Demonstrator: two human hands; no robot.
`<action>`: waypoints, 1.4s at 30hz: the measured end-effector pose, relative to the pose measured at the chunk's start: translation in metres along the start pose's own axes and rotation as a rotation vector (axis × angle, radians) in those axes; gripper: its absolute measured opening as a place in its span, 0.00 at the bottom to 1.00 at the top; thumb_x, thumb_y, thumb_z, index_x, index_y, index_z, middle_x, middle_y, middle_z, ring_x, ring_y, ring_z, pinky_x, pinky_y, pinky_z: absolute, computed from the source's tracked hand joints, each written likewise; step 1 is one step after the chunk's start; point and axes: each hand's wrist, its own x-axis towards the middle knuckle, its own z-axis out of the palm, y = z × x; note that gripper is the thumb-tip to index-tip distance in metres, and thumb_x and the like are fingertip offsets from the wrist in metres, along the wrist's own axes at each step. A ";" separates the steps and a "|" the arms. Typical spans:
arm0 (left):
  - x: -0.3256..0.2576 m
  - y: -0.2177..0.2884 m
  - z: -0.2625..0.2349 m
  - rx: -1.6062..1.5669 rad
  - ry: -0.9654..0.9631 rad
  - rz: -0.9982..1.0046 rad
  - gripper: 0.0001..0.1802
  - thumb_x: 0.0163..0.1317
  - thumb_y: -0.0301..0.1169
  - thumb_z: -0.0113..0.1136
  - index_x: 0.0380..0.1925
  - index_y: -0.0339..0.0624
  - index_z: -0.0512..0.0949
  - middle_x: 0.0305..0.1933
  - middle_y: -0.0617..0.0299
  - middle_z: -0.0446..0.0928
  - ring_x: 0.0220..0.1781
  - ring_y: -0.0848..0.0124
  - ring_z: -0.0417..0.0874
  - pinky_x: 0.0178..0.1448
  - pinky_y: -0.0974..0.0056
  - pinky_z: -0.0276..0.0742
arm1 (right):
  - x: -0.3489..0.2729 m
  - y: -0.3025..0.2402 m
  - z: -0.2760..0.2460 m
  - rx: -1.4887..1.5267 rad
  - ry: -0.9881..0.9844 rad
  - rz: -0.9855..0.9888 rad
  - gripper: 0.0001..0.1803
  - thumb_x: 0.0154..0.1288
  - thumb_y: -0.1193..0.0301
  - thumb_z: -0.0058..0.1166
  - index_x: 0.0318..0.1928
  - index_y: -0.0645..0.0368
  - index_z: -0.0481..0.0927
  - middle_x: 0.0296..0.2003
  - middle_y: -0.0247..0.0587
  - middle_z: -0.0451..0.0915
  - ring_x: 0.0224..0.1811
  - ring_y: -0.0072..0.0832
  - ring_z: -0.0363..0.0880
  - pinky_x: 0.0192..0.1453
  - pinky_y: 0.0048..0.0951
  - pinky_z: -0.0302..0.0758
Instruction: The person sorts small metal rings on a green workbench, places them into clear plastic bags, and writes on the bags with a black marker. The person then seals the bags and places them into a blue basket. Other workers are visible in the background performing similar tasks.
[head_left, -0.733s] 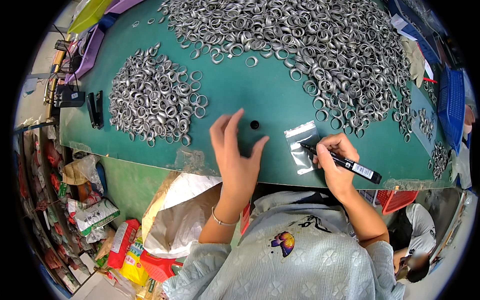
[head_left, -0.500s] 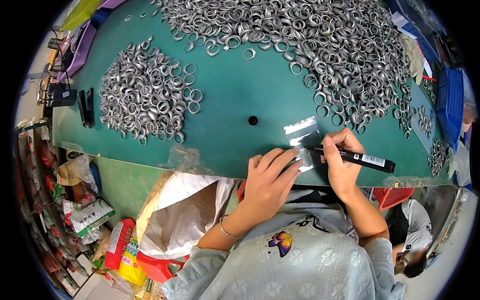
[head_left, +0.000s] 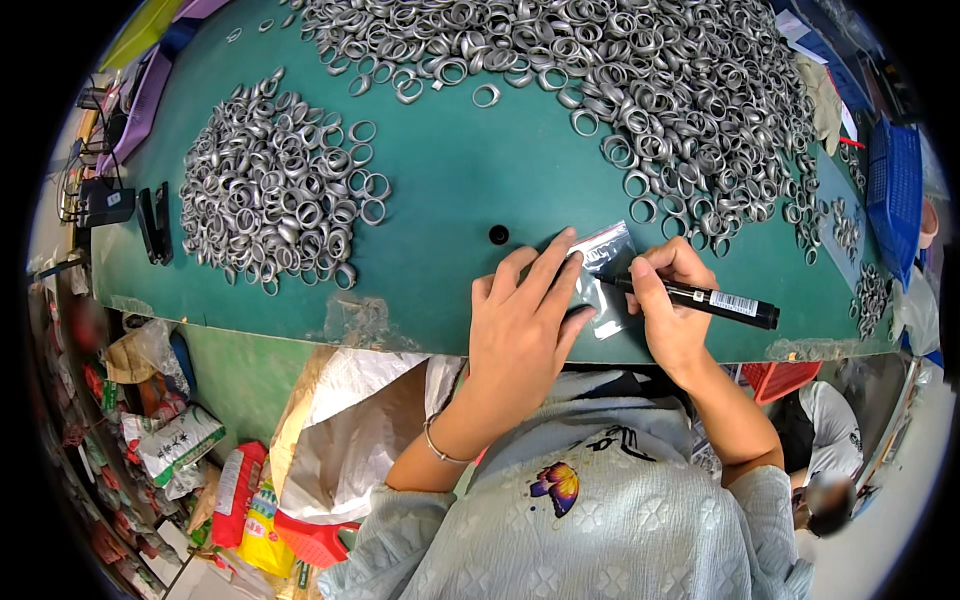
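Observation:
My left hand (head_left: 525, 320) lies flat, fingers spread, pressing down a small clear plastic bag (head_left: 605, 265) on the green table (head_left: 450, 190) near its front edge. My right hand (head_left: 672, 300) grips a black marker pen (head_left: 715, 300), its tip on the bag. A small black round object (head_left: 498, 234) lies just left of the bag. A pile of silver metal rings (head_left: 280, 200) sits at the left. A much larger heap of rings (head_left: 620, 70) covers the back and right.
A black stapler-like tool (head_left: 153, 222) lies at the table's left edge beside a black device (head_left: 105, 205). A blue basket (head_left: 895, 190) stands at the right. Below the table are white bags (head_left: 340, 430), colourful packets (head_left: 245, 500) and a red container (head_left: 775, 375).
My left hand came down from a raised, spread pose left of the bag and now lies flat on it. The right hand with the pen stayed at the bag.

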 end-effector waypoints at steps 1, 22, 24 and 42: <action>0.000 0.000 -0.001 -0.006 -0.005 -0.007 0.26 0.46 0.31 0.65 0.47 0.37 0.74 0.58 0.62 0.68 0.49 0.61 0.68 0.49 0.61 0.61 | 0.000 -0.001 0.000 -0.001 -0.004 -0.007 0.10 0.56 0.75 0.55 0.22 0.63 0.70 0.13 0.29 0.70 0.15 0.11 0.63 0.19 0.16 0.58; 0.000 -0.001 -0.002 -0.035 -0.042 -0.063 0.32 0.42 0.32 0.66 0.51 0.33 0.70 0.61 0.64 0.65 0.49 0.59 0.66 0.51 0.60 0.61 | 0.003 -0.009 0.003 -0.229 -0.074 -0.196 0.09 0.52 0.76 0.58 0.22 0.63 0.71 0.15 0.35 0.73 0.15 0.16 0.68 0.19 0.20 0.64; 0.000 -0.001 -0.002 -0.041 -0.048 -0.063 0.33 0.42 0.31 0.66 0.51 0.33 0.70 0.61 0.64 0.65 0.50 0.59 0.65 0.52 0.60 0.61 | 0.004 -0.009 0.004 -0.232 -0.071 -0.200 0.09 0.52 0.76 0.59 0.22 0.63 0.71 0.15 0.35 0.73 0.15 0.17 0.68 0.19 0.20 0.63; 0.000 -0.003 0.000 0.066 -0.060 -0.009 0.26 0.50 0.27 0.58 0.52 0.31 0.69 0.62 0.63 0.62 0.49 0.61 0.66 0.48 0.60 0.62 | -0.001 0.000 -0.002 -0.033 0.046 -0.049 0.11 0.53 0.79 0.58 0.20 0.62 0.68 0.14 0.30 0.71 0.16 0.11 0.64 0.19 0.16 0.60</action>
